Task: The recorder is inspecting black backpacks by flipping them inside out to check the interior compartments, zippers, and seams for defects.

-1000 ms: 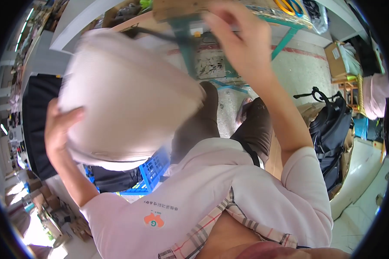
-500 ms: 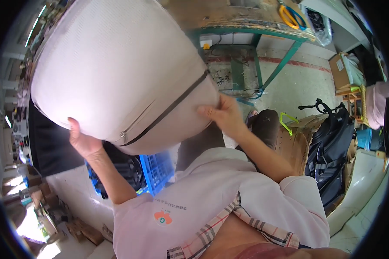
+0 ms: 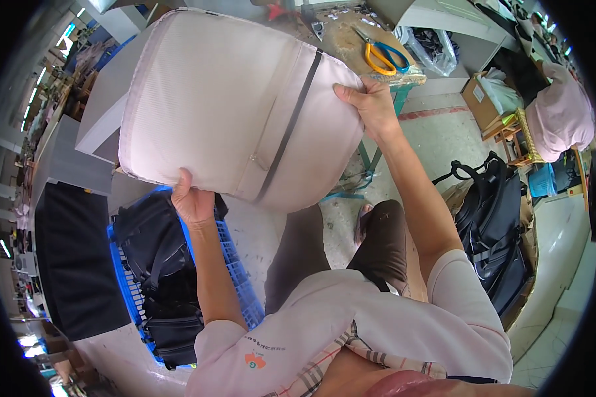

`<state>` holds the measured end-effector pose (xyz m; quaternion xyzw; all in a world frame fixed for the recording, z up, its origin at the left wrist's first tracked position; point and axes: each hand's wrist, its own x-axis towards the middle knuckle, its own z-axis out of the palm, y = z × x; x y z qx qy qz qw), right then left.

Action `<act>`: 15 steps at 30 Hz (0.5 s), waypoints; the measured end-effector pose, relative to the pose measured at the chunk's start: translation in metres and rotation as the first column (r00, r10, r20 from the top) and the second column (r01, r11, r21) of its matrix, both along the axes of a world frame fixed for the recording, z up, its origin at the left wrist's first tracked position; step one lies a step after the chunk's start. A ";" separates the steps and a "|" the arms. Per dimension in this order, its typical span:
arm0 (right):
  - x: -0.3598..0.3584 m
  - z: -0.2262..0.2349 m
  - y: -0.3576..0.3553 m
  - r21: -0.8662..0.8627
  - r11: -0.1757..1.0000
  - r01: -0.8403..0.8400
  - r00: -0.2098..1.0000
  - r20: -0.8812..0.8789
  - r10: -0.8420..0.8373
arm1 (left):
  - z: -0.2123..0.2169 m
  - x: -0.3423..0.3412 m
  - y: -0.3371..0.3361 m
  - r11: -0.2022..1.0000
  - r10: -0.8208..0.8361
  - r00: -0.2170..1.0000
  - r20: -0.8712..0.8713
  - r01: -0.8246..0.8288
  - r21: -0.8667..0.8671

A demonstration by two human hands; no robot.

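A large pale pinkish fabric bag piece [image 3: 205,99] is stretched out in front of me. It has a mesh-like texture on its left part, a zipper running across it and a dark strip [image 3: 288,129] beside the zipper. My left hand [image 3: 193,204] grips its lower near edge, thumb on top and fingers hidden underneath. At its right edge my right hand [image 3: 370,109] holds on, with the thumb over the upper face. The underside of the piece is out of sight.
Scissors [image 3: 382,58] with yellow and blue handles lie on the worn worktable [image 3: 341,41] ahead. A blue plastic crate [image 3: 245,291] with black bags [image 3: 155,245] stands at my left. Black backpacks [image 3: 490,231] rest in a cardboard box at right. A person's pink sleeve [image 3: 559,109] shows far right.
The bag piece has tilted and swung, so its right side is farther from me and more of its face shows. My right arm has reached forward with it. Both hands keep their hold.
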<state>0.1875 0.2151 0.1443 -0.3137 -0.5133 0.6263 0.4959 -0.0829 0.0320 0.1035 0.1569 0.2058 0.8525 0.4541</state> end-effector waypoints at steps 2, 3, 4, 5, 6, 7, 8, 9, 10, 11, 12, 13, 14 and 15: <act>-0.003 -0.003 0.014 -0.019 1.000 -0.007 1.000 -0.021 0.006 | 0.001 0.001 0.008 0.999 -0.032 0.999 0.036 0.032 -0.006; -0.005 -0.002 0.018 -0.046 0.999 -0.017 0.999 -0.043 0.016 | 0.000 0.000 0.010 1.000 -0.029 0.999 0.038 0.029 -0.002; -0.006 -0.001 0.021 -0.043 0.999 -0.021 0.999 -0.041 0.019 | 0.000 -0.001 0.012 0.999 -0.025 0.999 0.044 0.026 -0.021; -0.007 0.001 0.023 -0.075 0.997 -0.023 1.000 -0.020 0.022 | 0.000 -0.003 0.014 0.999 -0.022 0.999 0.049 0.024 -0.040; -0.008 0.002 0.025 -0.107 0.994 -0.025 1.000 0.002 0.026 | 0.001 -0.002 0.016 0.999 -0.018 0.999 0.050 0.020 -0.037; -0.008 0.002 0.029 -0.104 0.994 -0.028 1.000 0.003 0.028 | 0.003 0.000 0.018 0.999 -0.023 0.998 0.061 0.026 -0.047; -0.008 0.001 0.033 -0.111 0.993 -0.032 0.999 -0.005 0.032 | 0.004 0.001 0.020 0.998 -0.028 0.997 0.072 0.032 -0.058; -0.008 0.000 0.036 -0.118 0.992 -0.037 0.999 -0.013 0.036 | 0.005 0.002 0.022 0.998 -0.026 0.997 0.072 0.030 -0.056; -0.007 -0.001 0.039 -0.117 0.992 -0.038 0.999 -0.012 0.037 | 0.006 0.002 0.024 0.997 -0.042 0.995 0.085 0.047 -0.059; -0.006 -0.002 0.043 -0.126 0.991 -0.055 0.998 -0.035 0.051 | 0.007 0.002 0.027 0.996 -0.059 0.994 0.097 0.065 -0.062; -0.005 -0.003 0.045 -0.135 0.988 -0.072 0.996 -0.058 0.065 | 0.008 0.004 0.028 0.996 -0.058 0.993 0.098 0.064 -0.062; -0.003 -0.003 0.045 -0.135 0.988 -0.073 0.996 -0.057 0.065 | 0.008 0.005 0.030 0.995 -0.059 0.993 0.102 0.066 -0.069; -0.001 -0.003 0.045 -0.136 0.988 -0.067 0.996 -0.062 0.059 | 0.009 0.007 0.031 0.995 -0.061 0.993 0.105 0.069 -0.076; 0.001 -0.003 0.044 -0.135 0.989 -0.064 0.996 -0.067 0.056 | 0.008 0.009 0.031 0.995 -0.058 0.993 0.105 0.066 -0.075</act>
